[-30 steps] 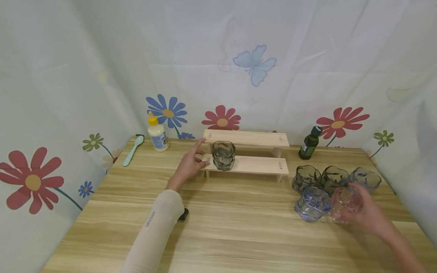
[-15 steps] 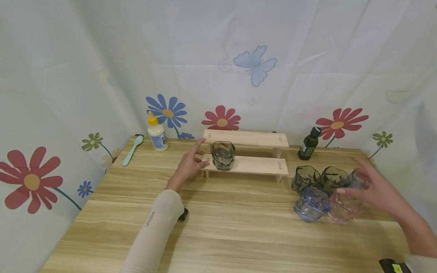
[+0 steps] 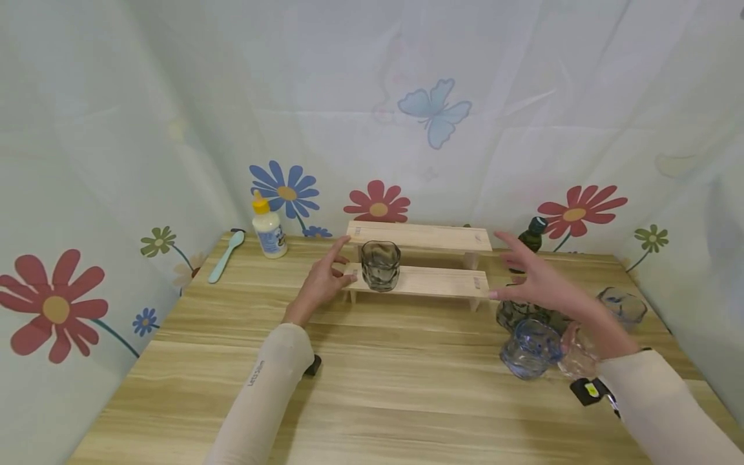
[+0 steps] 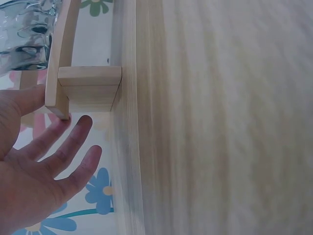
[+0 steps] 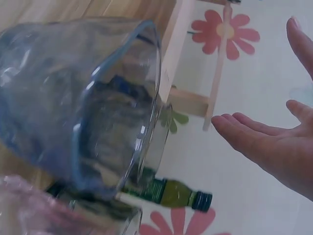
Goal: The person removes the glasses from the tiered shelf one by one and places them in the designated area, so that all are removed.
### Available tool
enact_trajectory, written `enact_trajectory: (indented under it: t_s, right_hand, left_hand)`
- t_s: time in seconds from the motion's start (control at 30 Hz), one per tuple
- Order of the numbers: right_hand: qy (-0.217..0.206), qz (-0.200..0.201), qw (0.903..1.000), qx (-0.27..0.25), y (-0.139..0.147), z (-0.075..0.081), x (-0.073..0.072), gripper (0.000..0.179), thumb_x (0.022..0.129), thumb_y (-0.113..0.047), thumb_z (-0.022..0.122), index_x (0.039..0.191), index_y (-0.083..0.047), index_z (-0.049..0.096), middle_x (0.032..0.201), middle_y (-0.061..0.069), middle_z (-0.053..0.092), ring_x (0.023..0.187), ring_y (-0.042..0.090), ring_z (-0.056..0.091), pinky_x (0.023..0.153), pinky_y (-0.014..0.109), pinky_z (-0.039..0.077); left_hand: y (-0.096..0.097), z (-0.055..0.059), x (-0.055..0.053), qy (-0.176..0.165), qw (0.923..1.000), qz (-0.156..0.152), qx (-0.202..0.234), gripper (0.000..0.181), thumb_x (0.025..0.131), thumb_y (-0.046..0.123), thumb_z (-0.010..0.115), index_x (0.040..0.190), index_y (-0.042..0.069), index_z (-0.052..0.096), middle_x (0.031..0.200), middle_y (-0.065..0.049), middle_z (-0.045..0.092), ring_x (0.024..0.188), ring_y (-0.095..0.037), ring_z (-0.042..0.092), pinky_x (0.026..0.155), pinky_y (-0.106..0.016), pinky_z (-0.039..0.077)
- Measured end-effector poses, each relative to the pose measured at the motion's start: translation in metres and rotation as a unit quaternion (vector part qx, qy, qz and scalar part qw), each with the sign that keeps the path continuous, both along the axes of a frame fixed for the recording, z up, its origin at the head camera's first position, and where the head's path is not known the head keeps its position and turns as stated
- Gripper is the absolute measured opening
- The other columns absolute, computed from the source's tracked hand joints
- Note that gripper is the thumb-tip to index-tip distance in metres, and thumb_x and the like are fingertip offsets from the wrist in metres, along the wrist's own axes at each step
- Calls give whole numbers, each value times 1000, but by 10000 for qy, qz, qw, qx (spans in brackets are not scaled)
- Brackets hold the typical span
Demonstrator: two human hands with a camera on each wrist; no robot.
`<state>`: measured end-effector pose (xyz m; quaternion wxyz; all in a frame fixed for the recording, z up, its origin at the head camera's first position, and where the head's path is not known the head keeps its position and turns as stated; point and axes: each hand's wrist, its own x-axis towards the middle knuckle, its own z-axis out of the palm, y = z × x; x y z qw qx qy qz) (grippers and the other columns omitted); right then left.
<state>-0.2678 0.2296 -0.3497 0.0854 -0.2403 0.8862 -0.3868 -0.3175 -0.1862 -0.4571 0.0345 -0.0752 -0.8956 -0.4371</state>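
A small two-tier wooden shelf (image 3: 436,281) stands mid-table, with a grey tumbler (image 3: 380,266) upright at the left of its lower tier. My left hand (image 3: 316,284) is at the shelf's left end, thumb at the lower board and index finger at the upper one. In the left wrist view its other fingers (image 4: 73,147) are spread below the board. My right hand (image 3: 540,281) is beside the shelf's right end, fingers extended, holding nothing; whether it touches the wood cannot be told. Below that arm are a blue tumbler (image 3: 530,349), a pink tumbler (image 3: 577,355) and partly hidden grey tumblers (image 3: 514,315).
A pale blue tumbler (image 3: 622,306) stands at the far right. Behind my right hand is a dark green bottle (image 3: 533,236). At the back left are a yellow-capped white bottle (image 3: 269,232) and a mint spoon (image 3: 227,257). A flowered curtain (image 3: 325,97) hangs behind the table.
My right hand has let go of the pink tumbler, lifted away and moved left to the shelf's right end. The pink tumbler stays by the blue one. My left hand has not moved.
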Motion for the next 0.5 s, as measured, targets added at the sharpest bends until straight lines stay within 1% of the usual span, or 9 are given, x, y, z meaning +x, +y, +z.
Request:
enact_trajectory:
  t_s: [0.07, 0.17, 0.23, 0.3, 0.4, 0.5]
  right_hand:
    - [-34, 153, 9999, 28, -12, 0, -6, 107, 87, -22, 79, 162, -18, 2, 159, 33, 20, 143, 55, 28, 105, 69, 37]
    - [-131, 338, 9993, 81, -28, -3, -16, 107, 86, -25, 80, 162, -19, 4, 157, 33, 26, 143, 54, 31, 107, 68, 37]
    - [-273, 457, 9986, 57, -38, -6, -22, 108, 86, -26, 80, 162, -20, 4, 158, 32, 25, 143, 54, 30, 108, 68, 36]
    - [-365, 523, 9979, 76, -48, -9, -28, 108, 85, -28, 81, 162, -22, 6, 157, 32, 28, 144, 53, 31, 109, 67, 35]
    - [-403, 678, 9968, 87, -62, -13, -36, 108, 84, -29, 82, 162, -23, 7, 157, 31, 29, 143, 52, 33, 110, 66, 36]
    - [-350, 819, 9960, 121, -77, -18, -43, 108, 83, -29, 83, 162, -24, 9, 155, 32, 33, 141, 51, 38, 109, 64, 38]
  left_hand:
    - [0, 0, 0, 5, 10000, -10, 19, 89, 90, 11, 74, 156, 41, 24, 133, -20, 59, 102, -38, 69, 83, -46, 59]
    - [0, 1, 0, 19, 10000, -40, 57, 89, 90, 10, 74, 157, 41, 24, 133, -20, 59, 101, -38, 69, 82, -46, 59]
    - [0, 2, 1, 15, 10000, -53, 48, 89, 90, 10, 74, 157, 40, 24, 133, -20, 59, 101, -38, 69, 82, -45, 59]
    - [0, 2, 1, 9, 10000, -60, 35, 88, 91, 10, 74, 157, 40, 24, 133, -20, 59, 101, -37, 69, 81, -45, 59]
    - [0, 2, 1, -20, 10000, -35, 22, 88, 90, 10, 74, 157, 40, 24, 133, -20, 59, 101, -37, 69, 82, -45, 59]
    - [0, 1, 1, -37, 10000, -8, 4, 89, 90, 10, 74, 157, 40, 24, 133, -20, 60, 101, -37, 69, 82, -45, 59]
